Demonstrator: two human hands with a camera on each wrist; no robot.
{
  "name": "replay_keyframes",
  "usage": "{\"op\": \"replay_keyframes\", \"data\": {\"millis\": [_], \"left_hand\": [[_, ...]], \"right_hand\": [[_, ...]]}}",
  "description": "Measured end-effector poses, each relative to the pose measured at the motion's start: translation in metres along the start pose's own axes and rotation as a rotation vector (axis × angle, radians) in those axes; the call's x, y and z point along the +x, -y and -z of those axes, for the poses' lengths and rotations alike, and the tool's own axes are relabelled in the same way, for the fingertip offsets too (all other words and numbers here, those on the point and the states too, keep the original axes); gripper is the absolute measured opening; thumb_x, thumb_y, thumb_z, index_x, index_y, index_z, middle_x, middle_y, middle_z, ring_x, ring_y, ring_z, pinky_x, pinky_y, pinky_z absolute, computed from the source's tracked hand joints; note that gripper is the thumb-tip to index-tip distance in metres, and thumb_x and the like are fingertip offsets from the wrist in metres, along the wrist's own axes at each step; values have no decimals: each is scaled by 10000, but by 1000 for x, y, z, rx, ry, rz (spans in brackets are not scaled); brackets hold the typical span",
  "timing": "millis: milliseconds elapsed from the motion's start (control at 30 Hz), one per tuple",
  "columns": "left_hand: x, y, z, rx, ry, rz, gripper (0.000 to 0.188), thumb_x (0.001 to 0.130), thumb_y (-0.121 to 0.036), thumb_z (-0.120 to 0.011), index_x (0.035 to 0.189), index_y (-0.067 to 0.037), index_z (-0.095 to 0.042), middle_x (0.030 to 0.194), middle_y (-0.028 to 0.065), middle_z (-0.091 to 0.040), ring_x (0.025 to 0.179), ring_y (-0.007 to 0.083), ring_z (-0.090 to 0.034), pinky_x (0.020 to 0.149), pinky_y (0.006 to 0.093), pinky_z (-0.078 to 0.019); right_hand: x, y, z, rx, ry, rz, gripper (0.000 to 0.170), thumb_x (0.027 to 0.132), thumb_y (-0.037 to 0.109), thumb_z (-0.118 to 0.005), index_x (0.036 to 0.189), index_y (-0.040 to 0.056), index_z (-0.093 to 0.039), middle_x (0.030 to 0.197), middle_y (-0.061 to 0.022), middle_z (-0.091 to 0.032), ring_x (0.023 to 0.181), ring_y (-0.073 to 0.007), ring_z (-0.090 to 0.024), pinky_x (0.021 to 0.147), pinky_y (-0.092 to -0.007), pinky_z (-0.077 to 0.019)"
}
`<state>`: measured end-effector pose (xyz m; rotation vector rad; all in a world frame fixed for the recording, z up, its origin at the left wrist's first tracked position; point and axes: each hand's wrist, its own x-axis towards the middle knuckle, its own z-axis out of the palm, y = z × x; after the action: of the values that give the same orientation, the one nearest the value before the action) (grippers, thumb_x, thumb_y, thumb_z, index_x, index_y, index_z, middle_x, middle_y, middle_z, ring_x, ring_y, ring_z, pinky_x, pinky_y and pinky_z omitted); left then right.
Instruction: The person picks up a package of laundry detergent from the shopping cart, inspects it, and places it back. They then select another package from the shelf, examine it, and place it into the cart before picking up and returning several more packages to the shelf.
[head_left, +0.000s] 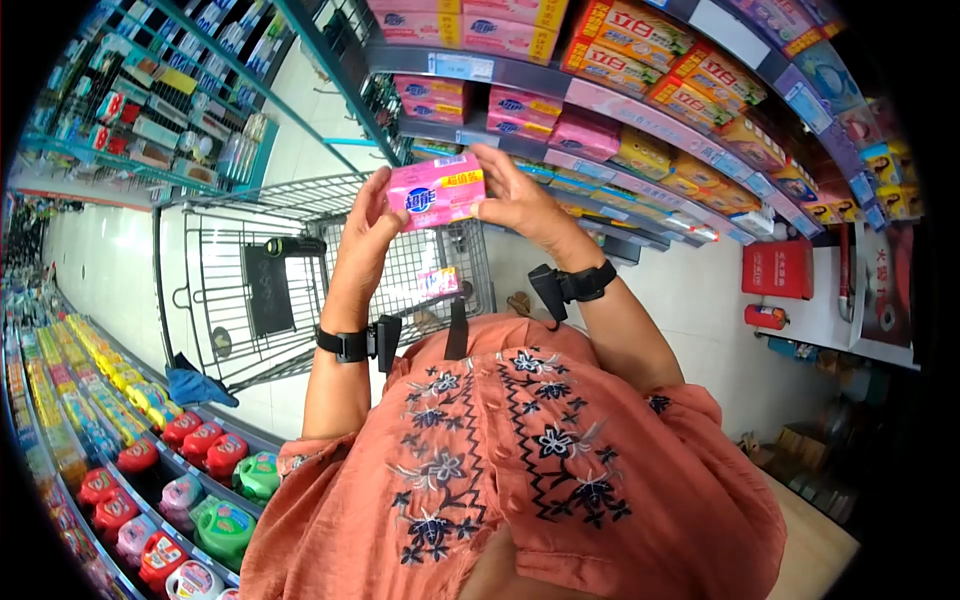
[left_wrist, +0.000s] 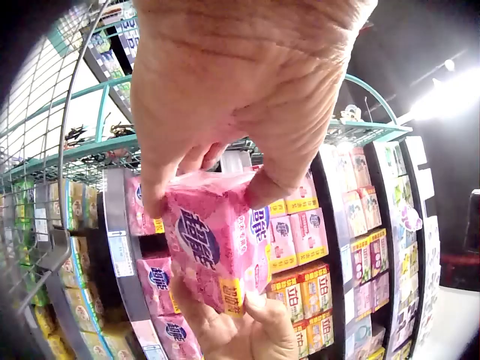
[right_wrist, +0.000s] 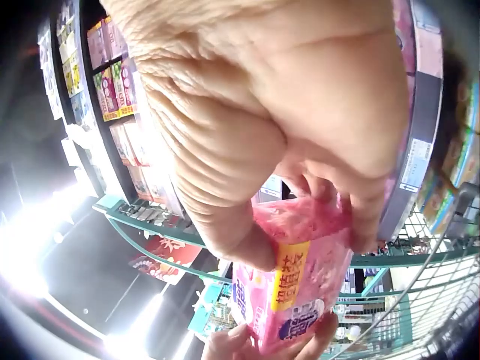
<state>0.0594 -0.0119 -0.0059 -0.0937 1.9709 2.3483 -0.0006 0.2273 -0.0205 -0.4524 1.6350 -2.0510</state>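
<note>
A pink soap pack [head_left: 436,192] with a blue logo and a yellow strip is held between both hands, over the cart's far edge. The left hand [head_left: 370,228] grips its left end, thumb on the front. At the right end the right hand [head_left: 522,208] pinches it, thumb on the front and fingers behind. In the left wrist view the left hand [left_wrist: 240,90] holds one end of the pack [left_wrist: 214,236], the other hand's fingers the opposite end. The right wrist view shows the right hand [right_wrist: 270,112] gripping the pack [right_wrist: 300,277].
A wire shopping cart [head_left: 250,290] stands in front, a pink pack [head_left: 438,282] lying inside. Shelves of pink and orange soap packs [head_left: 625,50] run along the right. Detergent bottles [head_left: 225,530] line the lower left. A red box [head_left: 777,269] and pale floor tiles lie at right.
</note>
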Motion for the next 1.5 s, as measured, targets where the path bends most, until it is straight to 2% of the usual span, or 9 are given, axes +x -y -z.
{"op": "replay_keyframes", "data": {"millis": [200,433,500,667,800,933,1033,1133,1500], "left_hand": [[26,11,-24,-38,25,150,518,994,-281,-579,1384,48,-489,1252,113,-615,1093,180,-624,948,325,-517],[75,26,-63,19,82,138,483,1012,-402,-552,1269,5,-589,1115,52,-643,963,125,-619,843,282,-530],[90,33,-70,20,89,138,471,1013,-397,-550,1264,-1,-589,1098,45,-641,945,122,-618,827,282,-534],[117,36,-83,63,82,145,774,963,-379,-613,1506,68,-291,1175,93,-597,923,132,-605,791,316,-563],[128,29,-92,50,95,111,826,953,-383,-617,1534,61,-230,1250,120,-551,940,145,-572,799,325,-569],[139,27,-96,62,132,112,829,938,-370,-622,1544,36,-229,1519,167,-405,1204,227,-546,838,317,-545],[140,23,-105,56,90,75,722,949,-358,-592,1514,1,-324,1449,131,-476,1176,223,-551,841,327,-546],[148,21,-103,99,193,50,610,968,-368,-560,1437,-2,-425,1167,67,-556,906,128,-564,820,321,-565],[159,23,-106,98,190,75,344,1000,-361,-499,1199,-95,-589,1021,19,-560,898,130,-572,826,320,-558]], "right_hand": [[-15,2,13,-39,-170,-85,710,929,232,-679,1492,-28,-333,1381,-150,-523,1175,-207,-602,945,-314,-524],[-21,-8,47,73,-389,-59,620,971,285,-665,1442,-29,-412,1291,-123,-582,1127,-200,-624,918,-336,-562],[-23,-12,58,-39,-461,-51,699,955,419,-656,1431,-43,-433,1287,-145,-591,1106,-205,-633,846,-331,-570],[-21,-5,76,-219,-493,-55,894,916,603,-616,1463,-68,-390,1294,-194,-595,1016,-214,-668,751,-316,-557],[-12,-10,88,-260,-534,-77,851,930,579,-608,1469,-43,-395,1267,-182,-612,1000,-221,-673,736,-317,-562],[-12,9,84,-270,-552,-128,794,946,551,-601,1473,-10,-406,1250,-166,-620,1004,-229,-669,731,-316,-566],[-4,0,91,-296,-584,-36,768,955,527,-597,1476,-4,-402,1241,-165,-623,961,-230,-675,726,-317,-567],[2,-7,97,-311,-606,-13,750,967,517,-585,1479,1,-400,1224,-143,-632,882,-195,-669,740,-310,-551],[11,7,108,-323,-602,-82,712,951,506,-608,1399,-30,-474,1125,-136,-663,805,-180,-680,721,-303,-541]]}}
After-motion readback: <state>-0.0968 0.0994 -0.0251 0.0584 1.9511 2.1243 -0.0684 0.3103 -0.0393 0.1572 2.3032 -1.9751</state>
